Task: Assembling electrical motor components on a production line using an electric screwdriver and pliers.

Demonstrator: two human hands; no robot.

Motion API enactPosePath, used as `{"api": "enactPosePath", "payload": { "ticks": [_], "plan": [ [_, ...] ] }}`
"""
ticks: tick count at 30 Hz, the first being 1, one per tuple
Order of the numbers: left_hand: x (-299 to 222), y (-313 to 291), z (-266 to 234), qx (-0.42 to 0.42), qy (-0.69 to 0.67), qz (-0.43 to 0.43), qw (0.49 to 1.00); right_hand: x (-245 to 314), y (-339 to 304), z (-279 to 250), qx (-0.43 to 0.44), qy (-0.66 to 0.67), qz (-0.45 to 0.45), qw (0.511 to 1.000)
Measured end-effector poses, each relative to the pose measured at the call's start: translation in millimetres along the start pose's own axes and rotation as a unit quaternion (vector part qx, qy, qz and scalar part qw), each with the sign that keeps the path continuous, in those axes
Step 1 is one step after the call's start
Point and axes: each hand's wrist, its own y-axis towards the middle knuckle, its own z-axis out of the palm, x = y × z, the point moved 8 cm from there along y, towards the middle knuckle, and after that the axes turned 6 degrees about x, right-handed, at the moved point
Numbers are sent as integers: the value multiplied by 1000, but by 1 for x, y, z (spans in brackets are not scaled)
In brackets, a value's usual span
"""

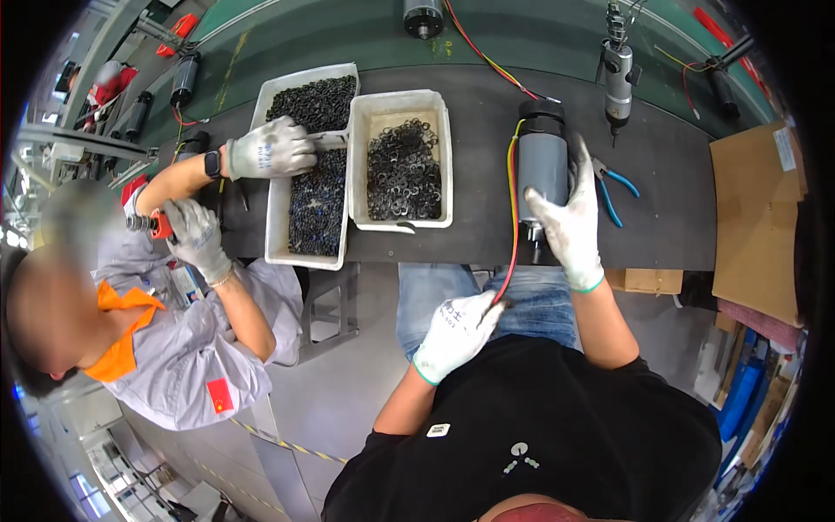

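A grey cylindrical motor (541, 161) with a black end cap lies on the dark bench in front of me, its shaft end toward me. My right hand (570, 217), in a white glove, grips the motor from its right side, with the thumb across the body near the shaft end. Red and yellow wires (513, 200) run from the cap along the motor's left side and over the bench edge. Down by my lap, my gloved left hand (459, 335) pinches the wires' loose end, and its fingertips hide the tips.
Blue-handled pliers (616, 191) lie right of the motor, below a hanging power screwdriver (618, 83). White bins (445, 217) of small black rings and parts stand to the left. There a co-worker's gloved hand (274, 150) reaches over one. Cardboard (755, 222) stands at right.
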Motion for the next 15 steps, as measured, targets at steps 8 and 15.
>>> {"api": "enactPosePath", "payload": {
  "ticks": [8, 15],
  "plan": [
    [-14, 6, -11, 94, 102, -67, 988, 19, 19, 23, 110, -212, -84, 967],
    [-58, 65, -148, -124, 265, -73, 953, 12, 16, 11, 43, -152, -108, 981]
  ]
}}
